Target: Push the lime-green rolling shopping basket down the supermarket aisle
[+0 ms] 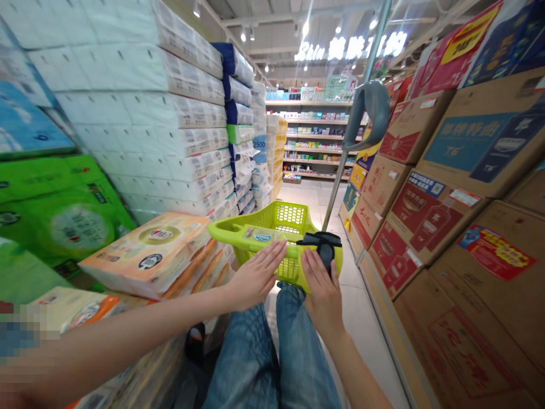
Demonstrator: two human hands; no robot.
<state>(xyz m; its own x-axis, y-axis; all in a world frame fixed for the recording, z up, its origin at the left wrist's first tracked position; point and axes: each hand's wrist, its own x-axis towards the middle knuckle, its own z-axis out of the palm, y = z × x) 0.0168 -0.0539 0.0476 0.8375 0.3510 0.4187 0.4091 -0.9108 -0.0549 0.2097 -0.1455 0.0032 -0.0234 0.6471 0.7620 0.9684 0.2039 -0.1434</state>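
A yellow-green plastic shopping basket (293, 213) with mesh walls is in front of my knees. My left hand (258, 274) lies on its near rim with straight fingers side by side, pointing right, beside a small label (263, 237). To the right, my right hand (322, 289) rests on the near right corner, fingers stretched out and slightly apart, against a black fitting (323, 247) there. Neither hand is wrapped around anything. A metal pole (336, 193) with a grey loop handle (367, 116) rises from near that corner.
Stacked white tissue packs (128, 108) and an orange tissue pack (149, 247) line the left side. Cardboard cartons (430, 227) are piled along the right. Between them a pale tiled floor (315, 190) leads to stocked shelves (317, 139).
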